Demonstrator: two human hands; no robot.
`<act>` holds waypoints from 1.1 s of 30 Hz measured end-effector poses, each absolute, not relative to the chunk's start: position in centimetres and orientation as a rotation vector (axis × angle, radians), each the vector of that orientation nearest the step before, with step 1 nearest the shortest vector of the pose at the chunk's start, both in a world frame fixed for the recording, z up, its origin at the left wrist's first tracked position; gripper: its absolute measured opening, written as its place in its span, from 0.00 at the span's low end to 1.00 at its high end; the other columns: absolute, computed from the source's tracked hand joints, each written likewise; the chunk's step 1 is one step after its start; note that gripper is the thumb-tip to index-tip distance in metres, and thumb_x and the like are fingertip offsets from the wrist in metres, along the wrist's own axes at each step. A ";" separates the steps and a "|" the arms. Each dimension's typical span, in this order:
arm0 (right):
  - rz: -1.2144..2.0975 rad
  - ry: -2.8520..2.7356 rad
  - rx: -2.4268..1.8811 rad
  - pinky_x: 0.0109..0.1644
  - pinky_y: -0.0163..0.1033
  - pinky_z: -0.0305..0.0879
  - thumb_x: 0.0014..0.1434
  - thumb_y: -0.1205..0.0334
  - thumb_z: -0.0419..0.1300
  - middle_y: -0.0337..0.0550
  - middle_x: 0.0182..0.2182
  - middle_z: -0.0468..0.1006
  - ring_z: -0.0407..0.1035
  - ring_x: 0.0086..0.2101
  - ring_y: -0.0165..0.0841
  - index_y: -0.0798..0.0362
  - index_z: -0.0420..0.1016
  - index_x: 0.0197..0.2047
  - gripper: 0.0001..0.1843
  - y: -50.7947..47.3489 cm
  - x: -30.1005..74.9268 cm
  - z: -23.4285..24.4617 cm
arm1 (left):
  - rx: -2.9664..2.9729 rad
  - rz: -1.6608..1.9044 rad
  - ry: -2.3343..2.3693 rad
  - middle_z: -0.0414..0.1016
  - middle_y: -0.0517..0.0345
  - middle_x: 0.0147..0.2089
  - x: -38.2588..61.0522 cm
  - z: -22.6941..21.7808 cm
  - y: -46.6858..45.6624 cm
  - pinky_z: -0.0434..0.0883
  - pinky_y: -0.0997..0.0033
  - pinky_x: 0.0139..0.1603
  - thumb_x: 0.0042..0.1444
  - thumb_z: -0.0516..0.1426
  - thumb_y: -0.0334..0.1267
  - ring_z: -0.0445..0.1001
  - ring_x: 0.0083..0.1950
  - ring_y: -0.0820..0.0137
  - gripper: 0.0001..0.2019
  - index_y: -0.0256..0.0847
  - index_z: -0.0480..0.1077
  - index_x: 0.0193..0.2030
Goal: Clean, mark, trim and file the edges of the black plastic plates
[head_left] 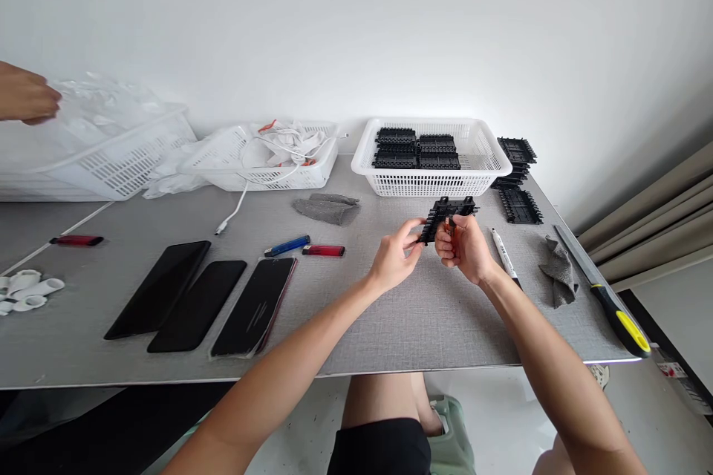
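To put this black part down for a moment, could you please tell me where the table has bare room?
Bare mat lies along the front edge between the phones and the right-hand cloth, and behind the phones up to the white cable. It is crowded around the basket, marker and knife.

part (445,214): matt black plastic | basket (434,182): white plastic | table (390,326): grey woven cloth
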State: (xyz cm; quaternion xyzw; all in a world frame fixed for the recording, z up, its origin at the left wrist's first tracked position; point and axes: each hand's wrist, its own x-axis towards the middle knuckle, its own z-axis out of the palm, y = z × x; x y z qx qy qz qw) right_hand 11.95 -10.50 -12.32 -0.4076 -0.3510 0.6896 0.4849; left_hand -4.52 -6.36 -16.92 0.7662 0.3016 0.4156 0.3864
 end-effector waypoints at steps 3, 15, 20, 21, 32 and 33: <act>1.676 -0.854 -0.999 0.19 0.30 0.37 0.52 0.46 0.50 0.32 0.20 0.48 0.40 0.20 0.25 0.49 0.53 0.24 0.17 -10.6 11.9 -12.3 | 1.974 1.046 0.784 0.82 0.51 0.49 -4.5 -16.9 -6.5 0.77 0.65 0.52 0.60 0.55 0.32 0.82 0.47 0.64 0.20 0.40 0.64 0.59; 1.552 -0.707 -0.890 0.20 0.30 0.40 0.56 0.41 0.51 0.32 0.21 0.50 0.44 0.21 0.26 0.49 0.54 0.25 0.21 -10.6 12.1 -11.8 | 1.827 1.057 0.825 0.82 0.51 0.47 -4.4 -17.0 -6.3 0.77 0.63 0.51 0.58 0.57 0.32 0.82 0.46 0.63 0.21 0.40 0.64 0.59; 1.184 -0.894 -0.988 0.21 0.31 0.42 0.54 0.43 0.62 0.30 0.22 0.53 0.46 0.21 0.25 0.48 0.57 0.30 0.22 -10.6 11.6 -12.6 | 1.390 1.043 0.819 0.83 0.49 0.41 -4.4 -17.4 -5.3 0.78 0.56 0.49 0.53 0.64 0.37 0.82 0.42 0.59 0.27 0.39 0.62 0.58; 1.028 -0.903 -1.040 0.22 0.31 0.44 0.53 0.46 0.65 0.29 0.22 0.54 0.47 0.21 0.25 0.48 0.58 0.33 0.20 -10.5 11.6 -12.9 | 1.285 1.029 0.800 0.83 0.50 0.39 -4.4 -17.3 -5.0 0.78 0.54 0.49 0.51 0.65 0.38 0.83 0.41 0.58 0.29 0.39 0.61 0.58; 0.722 -1.119 -1.422 0.26 0.36 0.46 0.53 0.46 0.64 0.30 0.21 0.52 0.47 0.23 0.26 0.52 0.66 0.29 0.18 -9.1 13.3 -15.2 | 1.031 0.901 0.658 0.81 0.52 0.41 -4.2 -16.2 -5.5 0.73 0.51 0.53 0.41 0.71 0.34 0.80 0.47 0.60 0.34 0.40 0.61 0.54; 0.720 -1.114 -1.414 0.26 0.36 0.45 0.53 0.46 0.64 0.30 0.21 0.52 0.46 0.23 0.26 0.51 0.62 0.26 0.20 -9.1 13.3 -15.2 | 1.044 0.892 0.661 0.81 0.51 0.41 -4.2 -16.2 -5.6 0.74 0.52 0.52 0.41 0.71 0.33 0.80 0.46 0.60 0.33 0.39 0.62 0.53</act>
